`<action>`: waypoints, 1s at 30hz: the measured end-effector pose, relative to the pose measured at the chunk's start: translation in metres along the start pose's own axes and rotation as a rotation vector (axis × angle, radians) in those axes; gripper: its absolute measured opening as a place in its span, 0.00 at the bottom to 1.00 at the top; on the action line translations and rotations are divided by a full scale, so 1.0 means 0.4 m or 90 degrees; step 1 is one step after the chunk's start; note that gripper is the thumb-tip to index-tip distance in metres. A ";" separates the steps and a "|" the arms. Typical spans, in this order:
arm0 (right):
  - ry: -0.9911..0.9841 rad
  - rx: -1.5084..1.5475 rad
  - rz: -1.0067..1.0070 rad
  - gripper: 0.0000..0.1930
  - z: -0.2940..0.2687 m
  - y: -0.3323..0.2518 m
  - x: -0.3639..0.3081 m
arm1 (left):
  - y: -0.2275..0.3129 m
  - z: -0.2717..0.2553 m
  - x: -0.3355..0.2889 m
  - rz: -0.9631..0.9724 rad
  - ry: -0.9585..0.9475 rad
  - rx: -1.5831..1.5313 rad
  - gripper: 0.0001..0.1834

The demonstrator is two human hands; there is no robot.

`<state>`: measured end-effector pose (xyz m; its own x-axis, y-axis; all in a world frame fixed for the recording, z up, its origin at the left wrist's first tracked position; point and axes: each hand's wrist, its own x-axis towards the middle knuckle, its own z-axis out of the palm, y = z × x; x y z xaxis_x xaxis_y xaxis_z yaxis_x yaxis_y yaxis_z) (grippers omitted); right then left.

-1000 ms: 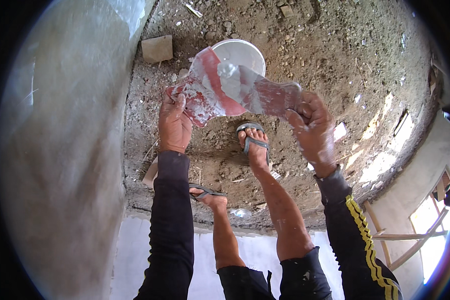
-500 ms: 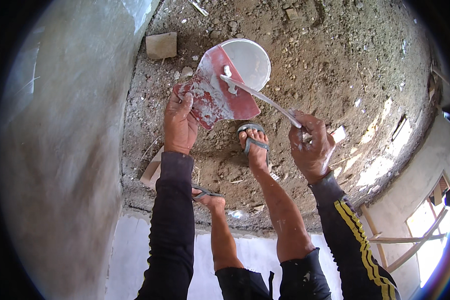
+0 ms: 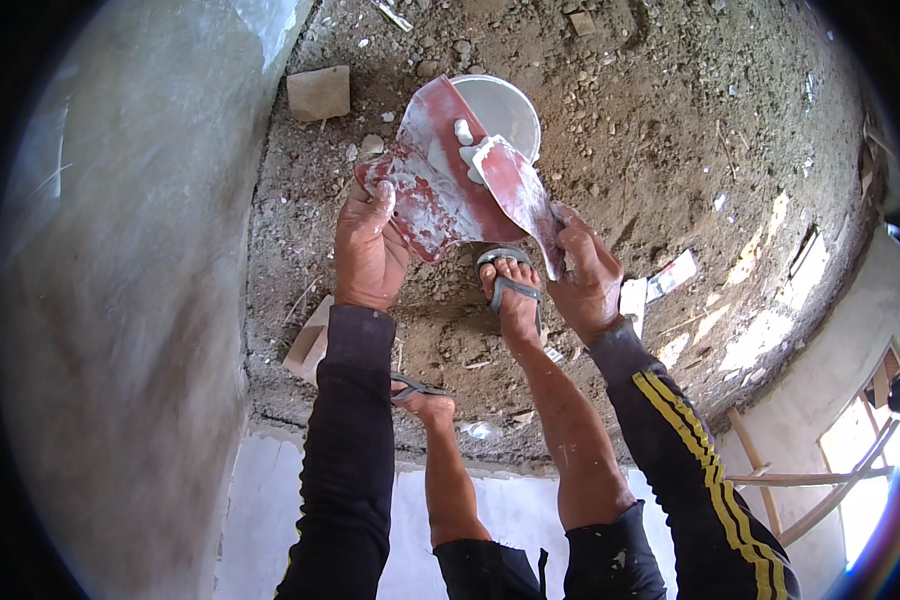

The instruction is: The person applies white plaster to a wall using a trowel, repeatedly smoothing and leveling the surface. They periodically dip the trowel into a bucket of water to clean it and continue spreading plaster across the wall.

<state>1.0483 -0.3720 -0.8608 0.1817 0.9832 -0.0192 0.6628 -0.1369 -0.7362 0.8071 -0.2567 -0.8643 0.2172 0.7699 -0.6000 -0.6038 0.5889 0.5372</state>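
My left hand (image 3: 372, 245) grips the lower left corner of a broad red plastic plastering board (image 3: 445, 195), its face smeared with white paste. In my right hand (image 3: 588, 272) is a smaller red plastic scraper (image 3: 518, 190), with white paste along its far edge. That edge rests at or just over the board's right side, beside a lump of white paste (image 3: 463, 132); contact is hard to tell. Behind the board stands a white bucket (image 3: 505, 112), partly hidden by it.
A grey plastered wall (image 3: 130, 300) rises on the left. On the rough dirt floor (image 3: 650, 120) lie a block (image 3: 319, 92), another block (image 3: 310, 342) and a crumpled wrapper (image 3: 672, 275). My sandalled foot (image 3: 513, 290) is below the board. Wooden poles (image 3: 810, 480) lean at the lower right.
My right hand has moved left toward the board. The scraper has turned from edge-on to show its broad red face. The board has shifted only slightly.
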 end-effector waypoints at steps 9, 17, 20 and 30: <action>-0.035 -0.063 -0.024 0.20 0.006 0.024 0.037 | 0.010 0.001 0.003 -0.001 -0.016 0.011 0.17; -0.021 -0.073 0.013 0.18 0.009 0.035 0.046 | 0.019 -0.006 -0.003 -0.009 -0.011 0.006 0.21; -0.028 -0.075 0.073 0.16 0.006 0.024 0.047 | 0.026 -0.006 -0.013 0.002 -0.050 -0.015 0.20; -0.037 0.752 0.482 0.15 0.050 0.078 0.135 | 0.029 -0.076 -0.050 -0.024 -0.046 -0.048 0.22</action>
<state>1.0641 -0.3209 -0.8985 0.1659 0.7250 -0.6685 -0.5807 -0.4761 -0.6604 0.7723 -0.2729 -0.8641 0.2944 0.7646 -0.5734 -0.6497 0.6001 0.4666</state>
